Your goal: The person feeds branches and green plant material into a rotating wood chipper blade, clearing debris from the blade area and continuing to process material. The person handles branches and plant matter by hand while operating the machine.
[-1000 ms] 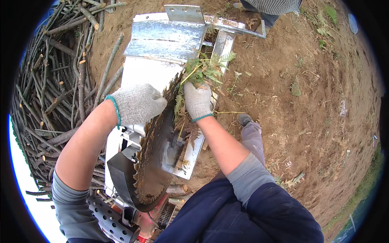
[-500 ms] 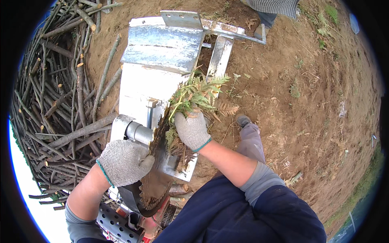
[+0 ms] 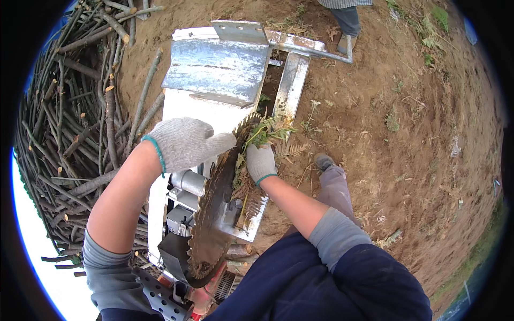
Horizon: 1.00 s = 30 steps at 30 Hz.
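A large round toothed saw blade (image 3: 206,224), brown with dirt, stands on edge in a white metal machine (image 3: 184,107). On its right side, green fern fronds (image 3: 262,132) lie against the blade, and my gloved right hand (image 3: 261,161) is closed on them. Brown, dry fern bits hang below that hand. My left hand (image 3: 187,143), in a grey knit glove, is raised over the machine left of the blade. Its thumb stretches toward the toothed rim; the other fingers are partly hidden. Whether the thumb touches the blade, I cannot tell.
Cut branches (image 3: 80,139) are heaped at the left. A bent metal rod (image 3: 334,55) juts from the machine's far end, near another person's leg (image 3: 347,21). Below the blade sits a red engine part (image 3: 206,294). Brown soil (image 3: 385,155) stretches to the right.
My left hand has moved up and away from beside the blade's lower part, uncovering the shaft and teeth. My right hand has shifted slightly right, and fewer fern fronds show above it.
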### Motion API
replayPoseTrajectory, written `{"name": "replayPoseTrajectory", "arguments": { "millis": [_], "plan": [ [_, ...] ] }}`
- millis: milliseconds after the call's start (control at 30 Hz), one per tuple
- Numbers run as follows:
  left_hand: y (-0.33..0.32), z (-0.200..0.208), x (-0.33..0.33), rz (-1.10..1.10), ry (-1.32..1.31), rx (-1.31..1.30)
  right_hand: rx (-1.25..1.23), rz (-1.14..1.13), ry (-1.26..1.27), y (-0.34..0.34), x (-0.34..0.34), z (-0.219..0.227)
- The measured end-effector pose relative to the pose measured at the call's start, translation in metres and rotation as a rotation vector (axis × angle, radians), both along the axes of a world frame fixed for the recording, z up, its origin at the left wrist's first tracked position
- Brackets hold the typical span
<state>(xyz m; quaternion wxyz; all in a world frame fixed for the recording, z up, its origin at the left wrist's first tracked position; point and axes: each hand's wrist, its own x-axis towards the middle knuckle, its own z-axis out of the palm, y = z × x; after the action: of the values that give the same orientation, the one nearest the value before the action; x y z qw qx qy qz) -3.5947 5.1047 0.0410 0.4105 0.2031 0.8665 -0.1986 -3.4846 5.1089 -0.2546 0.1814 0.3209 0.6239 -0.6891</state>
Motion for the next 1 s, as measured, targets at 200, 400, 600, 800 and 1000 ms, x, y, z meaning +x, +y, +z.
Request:
{"name": "replayPoseTrajectory", "arguments": {
  "millis": [200,400,600,800,1000],
  "plan": [
    [-0.007,-0.058,0.003,-0.052,-0.013,-0.019,0.152,0.032,0.353,-0.003,0.037,0.054],
    [-0.028,-0.023,0.036,-0.08,0.011,0.079,0.278,-0.124,0.495,0.005,-0.003,0.03],
    [-0.05,0.019,0.082,-0.03,0.031,0.095,0.021,-0.101,-0.088,0.018,-0.064,-0.069],
    [-0.069,0.051,0.116,-0.008,-0.06,0.059,0.123,-0.136,0.005,0.025,-0.039,-0.014],
    [-0.047,0.06,0.05,0.196,0.181,0.201,-0.029,0.036,0.508,0.015,0.046,0.095]
  ]
}}
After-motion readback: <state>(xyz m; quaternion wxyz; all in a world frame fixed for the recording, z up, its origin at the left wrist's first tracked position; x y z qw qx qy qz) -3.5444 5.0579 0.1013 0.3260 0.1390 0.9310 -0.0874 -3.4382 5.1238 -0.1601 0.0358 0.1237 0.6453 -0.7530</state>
